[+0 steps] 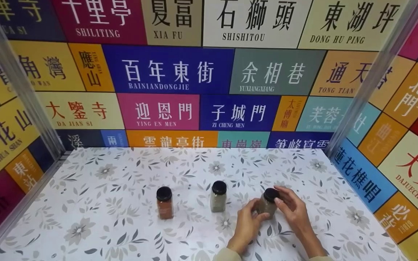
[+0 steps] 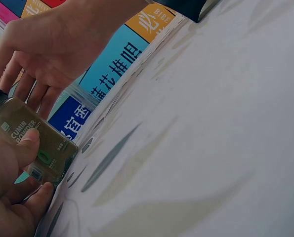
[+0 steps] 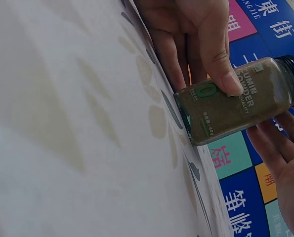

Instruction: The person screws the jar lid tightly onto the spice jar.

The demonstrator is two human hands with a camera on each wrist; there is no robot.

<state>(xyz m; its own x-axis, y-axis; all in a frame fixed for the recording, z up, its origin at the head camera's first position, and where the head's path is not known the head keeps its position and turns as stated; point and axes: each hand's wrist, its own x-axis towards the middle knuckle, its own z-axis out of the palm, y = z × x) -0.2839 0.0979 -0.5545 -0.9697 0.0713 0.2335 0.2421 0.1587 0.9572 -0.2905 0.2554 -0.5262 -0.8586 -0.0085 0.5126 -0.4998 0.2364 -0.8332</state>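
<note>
A clear jar of cumin powder (image 2: 53, 143) with a black lid stands upright on the table, its printed label readable in both wrist views. My left hand (image 1: 247, 221) grips the jar low down, with the thumb pressed across the label and the fingers around the base. At the top, my right hand (image 1: 296, 210) has its thumb and forefinger at the black lid (image 1: 271, 194), while its other fingers spread loosely beside the jar. The lid is on the jar; whether it is turning cannot be told.
Left of the hands stands a black-lidded jar of pale greenish powder (image 1: 218, 199). Farther left is a similar jar of reddish-brown powder (image 1: 164, 206). A floral-patterned cover (image 1: 122, 181) lies over the table. Colourful panels with place names (image 1: 169, 72) enclose the back and sides.
</note>
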